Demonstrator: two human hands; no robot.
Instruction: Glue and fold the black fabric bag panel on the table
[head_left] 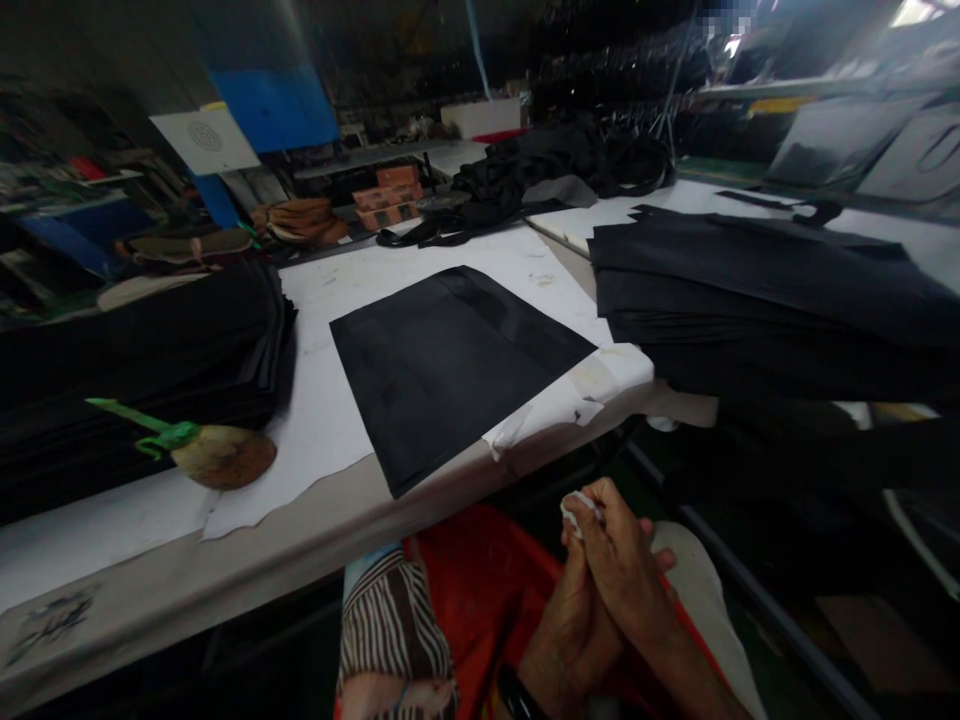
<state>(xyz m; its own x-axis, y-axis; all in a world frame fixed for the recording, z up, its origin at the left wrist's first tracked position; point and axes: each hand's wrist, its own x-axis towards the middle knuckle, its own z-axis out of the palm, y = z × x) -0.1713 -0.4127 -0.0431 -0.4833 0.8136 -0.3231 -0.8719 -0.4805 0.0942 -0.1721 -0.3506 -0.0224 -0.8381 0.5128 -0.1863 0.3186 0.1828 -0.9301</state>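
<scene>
Right now, the hands are coming together above the lap, clasping around a small white wad (pixel 576 502). The right hand (pixel 626 575) is curling its fingers over it, while the left hand (pixel 574 625) is lying partly hidden underneath, so how firmly it is gripping I can't tell. A dark band (pixel 517 692) is circling the left wrist, and red cloth (pixel 484 575) is covering the lap beneath. For good handling, the fingers should be keeping the wad compact, pressing evenly and turning a fresh face outward, with loose ends tucked in and the wad held clear of the dark material.

Just beyond, a black panel (pixel 450 365) is lying flat on the white paper (pixel 322 415), one corner reaching over the table's near edge. Clean, dry fingertips would be best for touching it, lifting by the edges rather than dragging. To its left, a rounded container with a green nozzle (pixel 229 456) is resting on its side beside a black stack (pixel 142 345); another dark pile (pixel 735 290) is spreading out on the right. Farther back, reddish boxes (pixel 388 198) are sitting near a tangled black heap (pixel 555 160).
</scene>
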